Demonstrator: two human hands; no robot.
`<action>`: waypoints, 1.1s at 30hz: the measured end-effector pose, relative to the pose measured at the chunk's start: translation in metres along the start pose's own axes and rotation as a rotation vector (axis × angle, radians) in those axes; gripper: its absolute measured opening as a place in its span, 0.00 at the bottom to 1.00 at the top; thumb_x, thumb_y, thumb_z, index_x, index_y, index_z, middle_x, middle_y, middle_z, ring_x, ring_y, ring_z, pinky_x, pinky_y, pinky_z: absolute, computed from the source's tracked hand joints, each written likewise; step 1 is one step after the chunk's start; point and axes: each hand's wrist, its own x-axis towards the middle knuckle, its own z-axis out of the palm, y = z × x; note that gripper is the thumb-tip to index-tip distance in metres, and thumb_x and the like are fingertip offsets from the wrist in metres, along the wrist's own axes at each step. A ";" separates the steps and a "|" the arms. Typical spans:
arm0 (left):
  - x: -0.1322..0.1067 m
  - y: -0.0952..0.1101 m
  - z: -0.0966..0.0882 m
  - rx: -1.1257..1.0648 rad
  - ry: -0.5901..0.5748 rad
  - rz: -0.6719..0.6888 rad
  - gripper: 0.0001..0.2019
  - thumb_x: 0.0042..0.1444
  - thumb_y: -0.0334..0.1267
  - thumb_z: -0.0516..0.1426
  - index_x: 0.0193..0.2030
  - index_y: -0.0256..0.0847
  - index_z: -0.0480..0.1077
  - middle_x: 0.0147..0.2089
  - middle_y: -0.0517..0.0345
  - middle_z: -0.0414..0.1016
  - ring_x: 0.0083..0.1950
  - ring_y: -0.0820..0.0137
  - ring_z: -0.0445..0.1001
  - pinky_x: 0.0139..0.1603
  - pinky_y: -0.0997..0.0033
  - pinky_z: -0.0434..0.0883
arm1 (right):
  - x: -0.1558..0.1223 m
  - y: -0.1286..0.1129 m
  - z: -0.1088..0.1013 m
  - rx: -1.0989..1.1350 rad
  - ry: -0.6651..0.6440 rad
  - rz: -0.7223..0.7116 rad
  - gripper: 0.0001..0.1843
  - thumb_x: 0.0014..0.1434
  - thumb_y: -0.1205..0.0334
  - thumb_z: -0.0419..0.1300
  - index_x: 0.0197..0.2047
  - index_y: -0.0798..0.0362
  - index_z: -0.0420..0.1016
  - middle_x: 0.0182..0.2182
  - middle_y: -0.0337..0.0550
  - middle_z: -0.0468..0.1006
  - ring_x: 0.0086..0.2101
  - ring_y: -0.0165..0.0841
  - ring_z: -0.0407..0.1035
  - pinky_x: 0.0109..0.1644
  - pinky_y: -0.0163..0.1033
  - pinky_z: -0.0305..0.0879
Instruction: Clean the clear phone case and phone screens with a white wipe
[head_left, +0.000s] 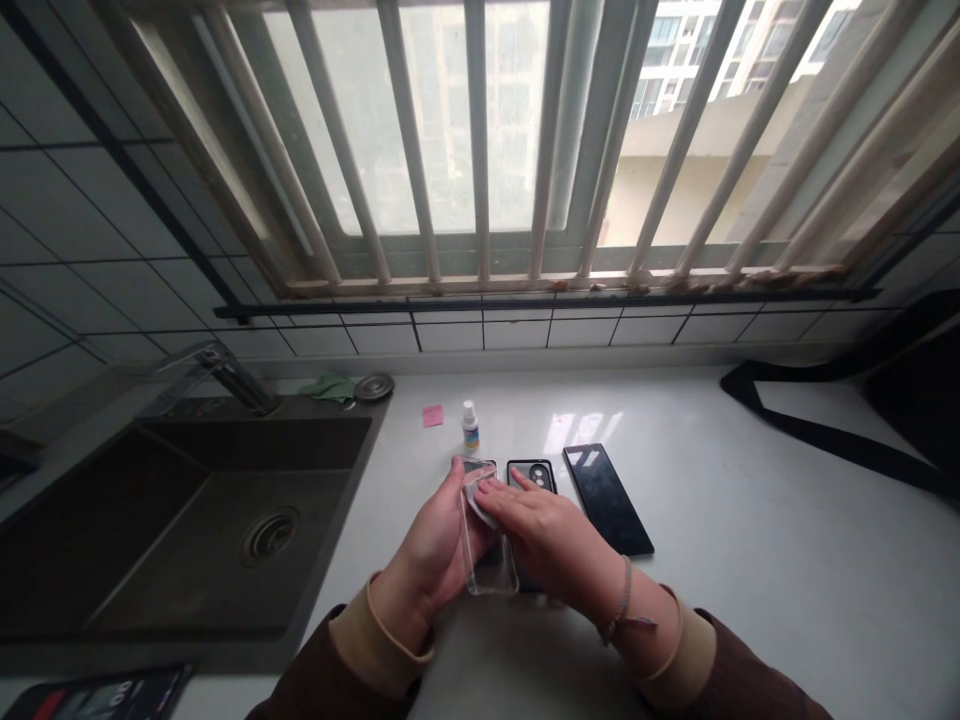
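Although the hands hide much of the counter's middle, the dark sink (225, 520) and its faucet (232, 378) are plain at the left, with a crumpled green cloth (334, 388) behind them. Further along sit a pink sticky note (432, 415) and a small white-capped bottle (470, 428). The left hand (427, 540) curls around the clear phone case (487, 560), holding it tilted above the counter. The right hand (547, 530) lies nearly flat over a pale cloth (478, 505), pressing it against the case, and its folds are hard to make out. Just beside them, a black camera-ringed phone case (532, 476) disappears under that hand, then a black phone (606, 498) lies uncovered. A black strap (825, 420) runs off the right edge.
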 end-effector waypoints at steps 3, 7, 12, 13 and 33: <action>0.001 0.003 -0.001 0.001 0.070 0.035 0.28 0.77 0.53 0.47 0.63 0.28 0.71 0.53 0.34 0.81 0.54 0.56 0.83 0.62 0.58 0.77 | 0.002 -0.005 -0.005 0.046 -0.022 -0.057 0.27 0.67 0.78 0.55 0.66 0.50 0.73 0.61 0.49 0.83 0.62 0.36 0.76 0.78 0.52 0.60; -0.001 0.008 -0.001 0.046 0.169 0.098 0.29 0.76 0.55 0.48 0.65 0.30 0.70 0.55 0.35 0.79 0.53 0.57 0.82 0.59 0.58 0.78 | 0.004 -0.013 -0.010 0.086 -0.046 -0.112 0.29 0.65 0.80 0.56 0.65 0.50 0.73 0.59 0.49 0.84 0.61 0.34 0.77 0.79 0.50 0.57; -0.003 0.014 -0.002 0.035 0.247 0.218 0.29 0.75 0.56 0.49 0.65 0.32 0.71 0.57 0.36 0.78 0.56 0.57 0.81 0.55 0.61 0.81 | 0.002 -0.017 -0.012 0.168 -0.063 -0.127 0.29 0.65 0.79 0.57 0.65 0.48 0.74 0.60 0.45 0.83 0.59 0.35 0.79 0.79 0.50 0.56; -0.002 0.015 -0.002 0.013 0.245 0.244 0.29 0.75 0.56 0.49 0.65 0.32 0.71 0.57 0.36 0.78 0.56 0.57 0.81 0.56 0.61 0.80 | 0.002 -0.017 -0.013 0.201 -0.071 -0.118 0.28 0.66 0.78 0.57 0.65 0.47 0.74 0.60 0.44 0.83 0.58 0.35 0.80 0.79 0.50 0.56; 0.007 -0.008 -0.015 0.132 0.032 0.356 0.31 0.72 0.62 0.53 0.70 0.42 0.71 0.56 0.46 0.76 0.59 0.60 0.78 0.71 0.54 0.71 | 0.002 0.002 -0.026 0.393 0.569 0.702 0.20 0.75 0.53 0.58 0.63 0.51 0.80 0.50 0.51 0.87 0.50 0.45 0.82 0.56 0.51 0.79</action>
